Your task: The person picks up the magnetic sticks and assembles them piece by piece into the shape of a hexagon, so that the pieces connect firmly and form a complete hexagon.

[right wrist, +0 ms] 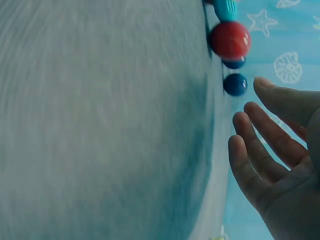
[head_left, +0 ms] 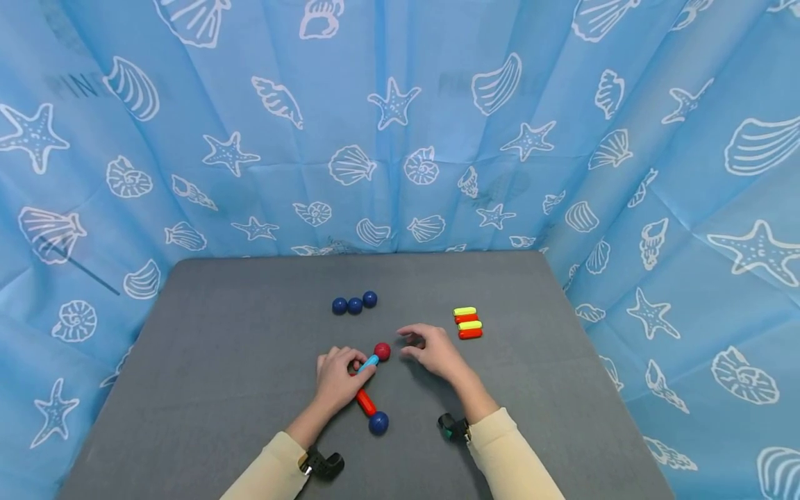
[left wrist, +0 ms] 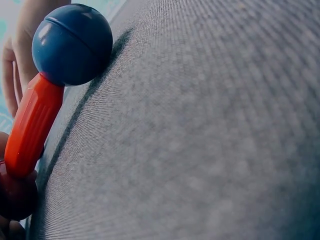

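Observation:
My left hand (head_left: 336, 380) grips a chain of toy balls and sticks on the grey table, its fingers and thumb around the joint near the light-blue stick (head_left: 369, 363). A red ball (head_left: 382, 351) sits at the far end of that stick. Toward me, a red stick (head_left: 365, 402) ends in a dark blue ball (head_left: 378, 423). The left wrist view shows a dark red ball (left wrist: 18, 196) at the red stick's other end, partly covered by fingers. Just right of the far red ball, my right hand (head_left: 431, 353) hovers with fingers loosely bent and nothing in them.
Farther back on the table (head_left: 250, 298), several things lie apart from the chain. Three dark blue balls (head_left: 355, 305) form a row at the back middle. Several short yellow and red sticks (head_left: 469, 324) are lined up at the back right. A blue seashell-patterned curtain (head_left: 394, 173) surrounds the table.

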`<state>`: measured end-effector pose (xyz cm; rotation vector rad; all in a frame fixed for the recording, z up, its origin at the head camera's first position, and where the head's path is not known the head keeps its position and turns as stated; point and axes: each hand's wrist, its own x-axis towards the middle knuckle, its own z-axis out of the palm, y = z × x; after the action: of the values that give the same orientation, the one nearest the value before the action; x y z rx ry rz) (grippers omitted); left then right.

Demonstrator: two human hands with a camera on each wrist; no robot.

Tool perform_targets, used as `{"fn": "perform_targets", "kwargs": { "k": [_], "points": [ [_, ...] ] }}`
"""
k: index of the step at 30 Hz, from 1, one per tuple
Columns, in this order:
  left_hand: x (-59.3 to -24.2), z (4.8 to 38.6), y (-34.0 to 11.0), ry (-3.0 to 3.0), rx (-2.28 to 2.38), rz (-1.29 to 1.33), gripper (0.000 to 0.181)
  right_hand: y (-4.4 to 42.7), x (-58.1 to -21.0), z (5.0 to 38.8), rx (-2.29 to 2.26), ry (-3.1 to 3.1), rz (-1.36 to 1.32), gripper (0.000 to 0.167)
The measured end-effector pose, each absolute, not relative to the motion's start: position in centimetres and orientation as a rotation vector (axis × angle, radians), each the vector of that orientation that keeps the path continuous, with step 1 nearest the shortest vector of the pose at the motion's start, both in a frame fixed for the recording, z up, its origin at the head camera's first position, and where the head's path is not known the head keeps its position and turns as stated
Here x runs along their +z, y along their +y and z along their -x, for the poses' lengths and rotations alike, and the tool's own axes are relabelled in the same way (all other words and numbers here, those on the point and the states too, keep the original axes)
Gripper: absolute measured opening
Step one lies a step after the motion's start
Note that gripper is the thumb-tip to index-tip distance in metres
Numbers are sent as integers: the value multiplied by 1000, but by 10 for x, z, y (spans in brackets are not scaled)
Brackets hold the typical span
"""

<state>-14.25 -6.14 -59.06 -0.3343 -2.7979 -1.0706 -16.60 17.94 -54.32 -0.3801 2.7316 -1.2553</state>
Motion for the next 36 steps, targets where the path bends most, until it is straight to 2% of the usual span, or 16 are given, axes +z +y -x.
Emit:
{"fn": "perform_targets", "kwargs": {
  "k": [24,36],
  "points": [
    [-596,143,-62,-2730,-1091,375,20,259,-544,161,-1295,3002,190,36],
    [-596,143,-63,-2739,-1099,377,20,282,-542,156,-937,3055,-38,35]
  ]
}}
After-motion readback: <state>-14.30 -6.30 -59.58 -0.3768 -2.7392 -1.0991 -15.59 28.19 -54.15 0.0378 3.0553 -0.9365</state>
